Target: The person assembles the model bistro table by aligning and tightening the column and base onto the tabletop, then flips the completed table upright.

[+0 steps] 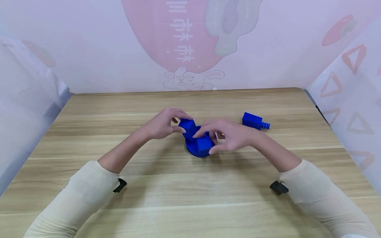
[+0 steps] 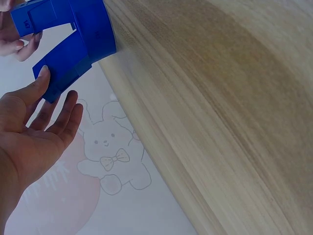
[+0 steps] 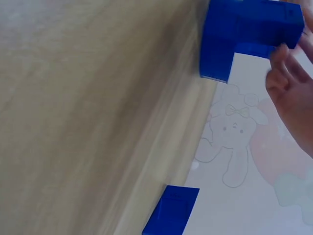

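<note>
Your left hand (image 1: 165, 124) pinches the tilted blue block (image 1: 188, 127) at the round blue base (image 1: 194, 151), which sits around the middle of the table (image 1: 178, 191), between its side edges. Your right hand (image 1: 230, 135) spans the second block (image 1: 205, 145); I cannot tell if it grips. Better, I think, to steady the base flat and turn gently. The tilted block's lower end is hidden.

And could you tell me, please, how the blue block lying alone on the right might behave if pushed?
The block would probably slide rather than roll, given its flat sides. It looks stiff, with straight, crisp edges. Its narrow ribbed end might snag, since it juts out.
</note>
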{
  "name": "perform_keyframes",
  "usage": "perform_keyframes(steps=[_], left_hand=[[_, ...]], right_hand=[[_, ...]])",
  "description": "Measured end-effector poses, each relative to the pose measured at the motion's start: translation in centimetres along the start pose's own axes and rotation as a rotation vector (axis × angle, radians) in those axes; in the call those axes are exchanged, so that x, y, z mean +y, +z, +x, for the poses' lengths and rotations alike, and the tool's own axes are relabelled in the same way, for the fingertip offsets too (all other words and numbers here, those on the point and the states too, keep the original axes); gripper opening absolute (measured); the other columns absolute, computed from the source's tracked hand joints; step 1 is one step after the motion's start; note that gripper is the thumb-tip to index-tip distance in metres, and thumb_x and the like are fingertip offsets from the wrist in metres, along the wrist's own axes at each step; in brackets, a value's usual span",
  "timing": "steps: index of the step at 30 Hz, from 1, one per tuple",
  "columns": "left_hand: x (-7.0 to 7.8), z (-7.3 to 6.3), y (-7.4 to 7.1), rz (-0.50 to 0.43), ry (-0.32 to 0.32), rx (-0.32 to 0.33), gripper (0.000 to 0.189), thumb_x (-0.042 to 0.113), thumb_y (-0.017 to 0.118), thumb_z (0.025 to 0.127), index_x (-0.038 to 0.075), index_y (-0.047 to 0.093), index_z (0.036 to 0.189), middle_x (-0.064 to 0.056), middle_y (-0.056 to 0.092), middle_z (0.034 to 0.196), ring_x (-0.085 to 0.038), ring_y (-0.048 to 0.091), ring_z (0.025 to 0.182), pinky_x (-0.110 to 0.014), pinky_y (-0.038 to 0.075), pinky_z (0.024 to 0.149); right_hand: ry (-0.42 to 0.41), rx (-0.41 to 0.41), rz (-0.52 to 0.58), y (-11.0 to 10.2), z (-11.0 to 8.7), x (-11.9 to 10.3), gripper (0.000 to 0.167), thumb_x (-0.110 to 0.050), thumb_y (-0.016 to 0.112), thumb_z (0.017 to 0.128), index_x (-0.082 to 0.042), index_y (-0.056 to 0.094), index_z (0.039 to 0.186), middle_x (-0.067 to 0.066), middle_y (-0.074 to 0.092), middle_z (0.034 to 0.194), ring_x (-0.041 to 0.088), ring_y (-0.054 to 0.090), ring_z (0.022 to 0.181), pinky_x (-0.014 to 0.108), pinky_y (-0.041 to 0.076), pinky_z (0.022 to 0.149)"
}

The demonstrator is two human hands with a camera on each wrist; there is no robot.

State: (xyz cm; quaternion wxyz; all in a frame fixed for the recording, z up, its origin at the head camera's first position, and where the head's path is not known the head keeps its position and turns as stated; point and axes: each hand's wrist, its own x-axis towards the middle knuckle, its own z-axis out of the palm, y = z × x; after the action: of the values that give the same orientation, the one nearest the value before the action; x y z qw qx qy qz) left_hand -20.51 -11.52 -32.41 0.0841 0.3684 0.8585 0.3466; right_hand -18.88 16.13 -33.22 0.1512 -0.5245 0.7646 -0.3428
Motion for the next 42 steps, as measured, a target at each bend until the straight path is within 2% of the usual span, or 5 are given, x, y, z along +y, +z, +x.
perform_keyframes(steps=[5, 11, 23, 34, 42], left_hand=[[-0.08, -0.02, 0.01, 0.001, 0.009, -0.001, 0.038, -0.003, 0.079, 0.089, -0.004, 0.071, 0.126, -0.017, 0.071, 0.122, -0.032, 0.065, 0.114, -0.051, 0.056, 0.092], [-0.24, 0.03, 0.06, 0.0, 0.017, -0.003, 0.038, -0.002, 0.079, 0.088, -0.004, 0.072, 0.126, -0.017, 0.072, 0.122, -0.032, 0.066, 0.112, -0.049, 0.056, 0.091], [-0.35, 0.12, 0.06, 0.01, 0.028, -0.004, 0.038, -0.003, 0.079, 0.089, -0.003, 0.072, 0.125, -0.017, 0.072, 0.121, -0.032, 0.066, 0.112, -0.049, 0.057, 0.09], [-0.57, 0.15, -0.11, 0.009, 0.041, -0.012, 0.037, -0.002, 0.079, 0.089, -0.003, 0.072, 0.125, -0.018, 0.072, 0.12, -0.033, 0.066, 0.111, -0.056, 0.056, 0.09], [-0.58, 0.35, -0.57, 0.031, 0.089, -0.055, 0.038, -0.001, 0.08, 0.088, -0.004, 0.072, 0.124, -0.017, 0.072, 0.118, -0.033, 0.067, 0.109, -0.051, 0.058, 0.09]], right_hand=[[-0.042, -0.136, 0.08, -0.45, 0.22, 0.28, 0.05, -0.034, 0.064, 0.102, -0.007, 0.06, 0.144, 0.006, 0.057, 0.137, 0.018, 0.057, 0.092, 0.039, 0.053, 0.072], [0.032, -0.195, 0.155, -0.81, 0.36, 0.23, 0.049, -0.01, 0.071, 0.097, -0.005, 0.059, 0.144, 0.004, 0.063, 0.114, 0.02, 0.056, 0.087, 0.033, 0.049, 0.074], [0.144, -0.168, 0.262, -0.86, 0.74, 0.43, 0.047, -0.007, 0.082, 0.089, -0.005, 0.066, 0.134, -0.001, 0.05, 0.077, 0.021, 0.052, 0.073, 0.028, 0.044, 0.065], [0.114, -0.152, 0.254, -0.79, 0.86, 0.87, 0.046, -0.008, 0.082, 0.088, -0.004, 0.068, 0.131, 0.0, 0.046, 0.075, 0.02, 0.049, 0.07, 0.026, 0.04, 0.062], [0.099, -0.16, 0.285, -0.8, 0.79, 0.98, 0.045, -0.005, 0.082, 0.088, -0.003, 0.068, 0.131, 0.0, 0.045, 0.074, 0.02, 0.047, 0.068, 0.025, 0.039, 0.061]])
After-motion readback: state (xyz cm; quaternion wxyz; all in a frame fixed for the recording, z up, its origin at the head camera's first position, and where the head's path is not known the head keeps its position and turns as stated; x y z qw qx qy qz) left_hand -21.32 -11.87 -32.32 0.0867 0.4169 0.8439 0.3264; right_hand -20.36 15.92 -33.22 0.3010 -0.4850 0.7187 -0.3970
